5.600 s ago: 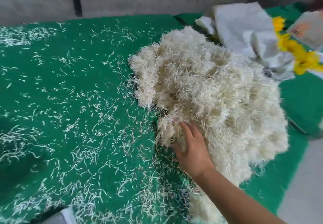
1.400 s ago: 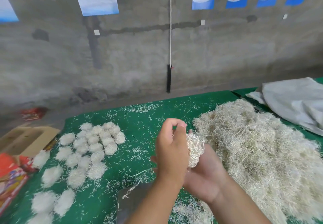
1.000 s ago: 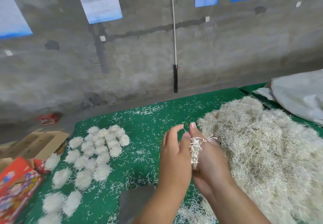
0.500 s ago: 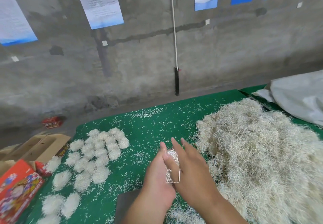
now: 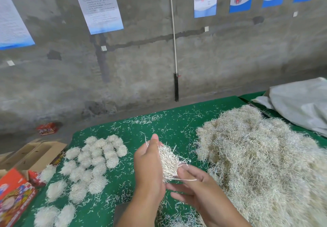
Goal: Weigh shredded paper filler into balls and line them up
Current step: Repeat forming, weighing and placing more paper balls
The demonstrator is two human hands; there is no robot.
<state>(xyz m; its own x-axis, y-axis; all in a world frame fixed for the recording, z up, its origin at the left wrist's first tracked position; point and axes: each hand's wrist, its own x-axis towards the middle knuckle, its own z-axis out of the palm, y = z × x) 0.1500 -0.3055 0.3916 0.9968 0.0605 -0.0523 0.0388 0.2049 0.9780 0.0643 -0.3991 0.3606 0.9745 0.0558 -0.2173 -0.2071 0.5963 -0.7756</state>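
One wad [image 5: 169, 163] of shredded paper sits between both hands, above the green mat [image 5: 177, 120] and just left of the big pile [image 5: 256, 156]. The left hand [image 5: 148, 166] curls round the wad's left side, thumb raised at its top; the right hand [image 5: 196, 189] lies under it with fingers spread and loosely straight, cupping rather than clutching. Loose strands stick out of the wad, so it is not yet a tight ball.

The step in hand looks like shaping: the portion is being pressed and rolled. Whether it has been weighed I cannot tell; a grey slab [image 5: 122, 212] below the hands may be a scale, but too little shows.

Left of the pile, beyond the hands, finished balls [image 5: 99, 157] lie in rough rows, with boxes [image 5: 19, 175] further left. Next, the wad likely needs firmer rolling to tuck in the stray strands, then placing at the open end of the rows without knocking neighbours.
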